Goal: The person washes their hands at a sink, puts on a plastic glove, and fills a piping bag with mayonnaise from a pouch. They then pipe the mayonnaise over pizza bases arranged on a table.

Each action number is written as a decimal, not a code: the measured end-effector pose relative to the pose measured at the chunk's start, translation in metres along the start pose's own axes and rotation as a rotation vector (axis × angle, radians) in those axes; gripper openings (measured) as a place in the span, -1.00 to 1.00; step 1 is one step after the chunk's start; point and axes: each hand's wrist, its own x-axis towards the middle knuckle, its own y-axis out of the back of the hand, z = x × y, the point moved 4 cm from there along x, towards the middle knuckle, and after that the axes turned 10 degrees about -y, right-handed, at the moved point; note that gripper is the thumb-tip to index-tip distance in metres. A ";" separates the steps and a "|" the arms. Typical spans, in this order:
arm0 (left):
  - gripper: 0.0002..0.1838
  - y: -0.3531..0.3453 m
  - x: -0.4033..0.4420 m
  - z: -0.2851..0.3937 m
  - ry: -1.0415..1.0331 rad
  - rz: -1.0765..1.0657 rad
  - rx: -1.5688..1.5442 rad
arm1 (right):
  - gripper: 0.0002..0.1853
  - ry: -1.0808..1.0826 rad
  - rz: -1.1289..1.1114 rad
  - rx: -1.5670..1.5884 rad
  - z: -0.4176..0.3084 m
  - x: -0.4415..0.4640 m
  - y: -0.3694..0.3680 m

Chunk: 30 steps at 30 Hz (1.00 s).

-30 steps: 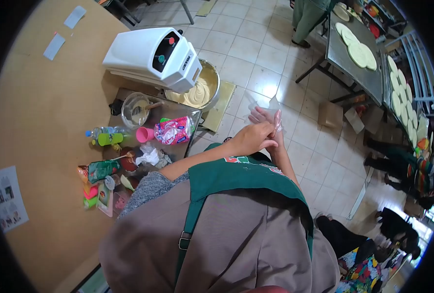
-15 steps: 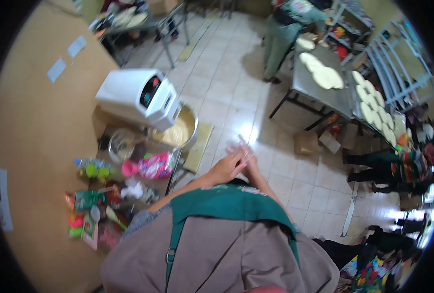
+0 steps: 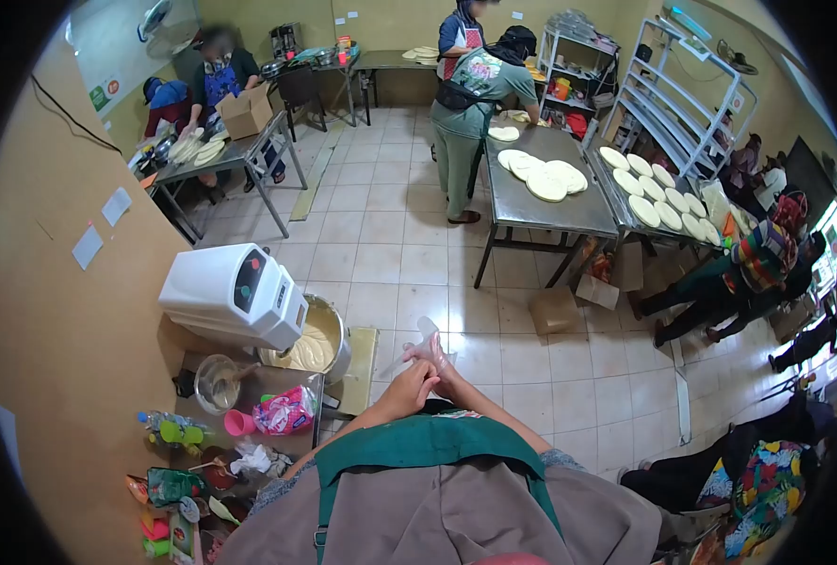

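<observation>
Head view: left hand point(image 3: 409, 390) curls against right hand point(image 3: 434, 354); whether either grip is spread or pinching, cannot tell. Clear plastic glove point(image 3: 428, 328) on right hand, right of mixer bowl point(image 3: 340, 352). Probably tears easily; small, even tugs best.

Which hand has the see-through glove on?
The right hand: a clear plastic glove is over it, with loose plastic sticking out past it. The left hand is bare.
</observation>
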 end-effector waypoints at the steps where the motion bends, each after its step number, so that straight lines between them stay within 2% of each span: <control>1: -0.88 -0.001 0.000 0.000 0.006 0.005 -0.008 | 0.05 0.000 -0.066 -0.027 -0.003 -0.005 -0.004; 2: -0.88 -0.001 0.000 0.001 0.009 0.014 0.004 | 0.04 0.000 -0.132 -0.054 -0.008 -0.009 -0.011; 11: -0.89 0.005 0.001 0.004 0.035 0.096 0.066 | -0.06 -0.084 -0.208 -0.026 -0.026 0.001 -0.033; 14: -0.87 0.008 0.005 0.011 0.045 0.164 0.066 | -0.09 -0.099 -0.365 0.038 -0.035 0.006 -0.041; 16: -0.83 0.008 0.007 0.018 0.050 0.261 0.088 | -0.09 -0.003 -0.378 0.059 -0.048 0.003 -0.053; 19: -0.75 0.013 0.009 0.043 0.157 0.380 0.293 | -0.07 0.097 -0.458 0.185 -0.066 -0.001 -0.081; 20: -0.66 0.017 0.007 0.045 0.084 0.473 0.466 | -0.07 0.111 -0.530 0.194 -0.075 -0.005 -0.088; 21: -0.65 0.023 0.007 0.049 0.104 0.519 0.509 | -0.06 0.122 -0.599 0.207 -0.081 -0.009 -0.094; 23: -0.70 0.030 0.003 0.050 0.132 0.456 0.492 | -0.05 0.163 -0.518 0.130 -0.089 -0.007 -0.098; 24: -0.80 0.028 0.003 0.050 0.126 0.387 0.493 | -0.04 0.190 -0.479 0.092 -0.091 -0.010 -0.100; 28: -0.87 0.027 -0.001 0.055 0.042 0.382 0.440 | -0.06 0.104 -0.599 0.150 -0.093 -0.035 -0.128; 30: -0.88 0.026 -0.006 0.057 0.079 0.381 0.391 | -0.06 0.065 -0.662 0.171 -0.087 -0.029 -0.130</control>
